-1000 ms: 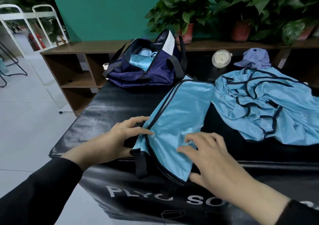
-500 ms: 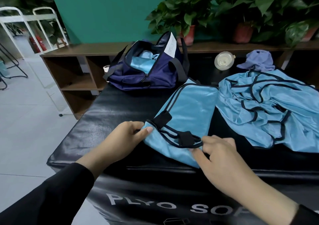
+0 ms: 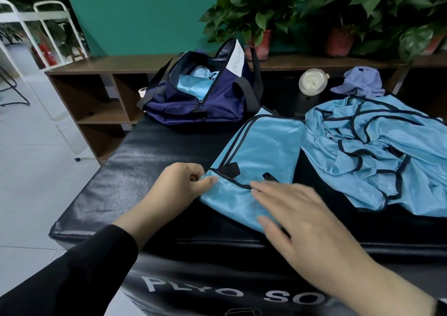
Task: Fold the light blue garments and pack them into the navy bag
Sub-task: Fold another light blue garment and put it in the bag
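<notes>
A black padded counter (image 3: pixel 135 170) with white lettering on its front face carries everything. At its far left sits the navy bag (image 3: pixel 193 100), unzipped, with light blue cloth showing inside; nearer, in the middle, lies a partly folded light blue garment (image 3: pixel 263 146) with dark trim, its near end turned up over itself. Just to the right, touching it, a rumpled heap of light blue garments (image 3: pixel 377 153) spreads to the right edge, and behind the heap lie a lavender cloth (image 3: pixel 360 82) and a round white lid (image 3: pixel 312 82).
</notes>
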